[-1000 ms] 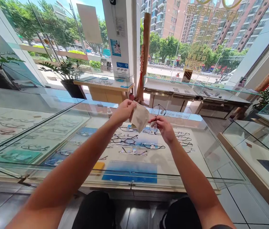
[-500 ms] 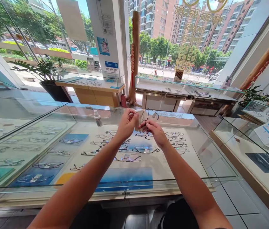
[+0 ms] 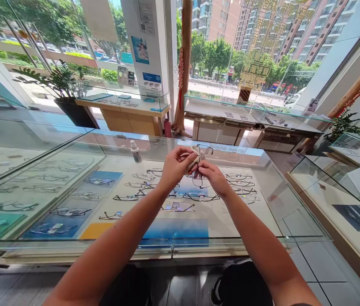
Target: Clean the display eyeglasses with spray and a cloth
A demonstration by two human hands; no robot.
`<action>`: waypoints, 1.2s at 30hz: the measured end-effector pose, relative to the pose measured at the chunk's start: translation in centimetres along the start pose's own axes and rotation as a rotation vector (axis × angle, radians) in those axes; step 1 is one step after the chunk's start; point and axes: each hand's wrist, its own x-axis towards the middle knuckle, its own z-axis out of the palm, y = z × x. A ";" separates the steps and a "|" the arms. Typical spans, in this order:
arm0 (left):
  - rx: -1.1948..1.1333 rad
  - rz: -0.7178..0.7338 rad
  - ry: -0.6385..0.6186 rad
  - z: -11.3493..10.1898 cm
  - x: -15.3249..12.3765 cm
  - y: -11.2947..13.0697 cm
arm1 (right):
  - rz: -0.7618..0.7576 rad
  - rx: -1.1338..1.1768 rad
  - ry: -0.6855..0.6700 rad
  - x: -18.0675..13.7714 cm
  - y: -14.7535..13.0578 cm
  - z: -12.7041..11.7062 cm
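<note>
One pair of glasses between right-hand fingers

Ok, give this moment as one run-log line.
left fingers: beige cloth | right fingers: thin dark-rimmed eyeglasses | cloth at eyeglasses | below: clear glass display case | nearby: white-topped bottle

Two hands, one cloth, one handheld pair of glasses, one spray bottle and two wooden poles were visible.

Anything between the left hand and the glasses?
Yes: the beige cloth, pinched in the left hand, lies between its fingers and the glasses. Nothing visible separates the right hand from the frame it grips.
</note>
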 end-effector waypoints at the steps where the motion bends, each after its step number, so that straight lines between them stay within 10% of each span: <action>1: -0.027 -0.021 0.000 0.1 0.0 0.0 | -0.002 0.002 -0.005 0.0 0.0 0.0; 11: -0.169 -0.274 -0.291 -0.1 -0.3 0.6 | 0.019 0.010 -0.045 -0.1 -0.3 -0.2; 36: -0.328 -0.253 -0.401 0.0 -0.1 0.5 | 0.041 0.161 -0.002 -0.1 -0.9 0.4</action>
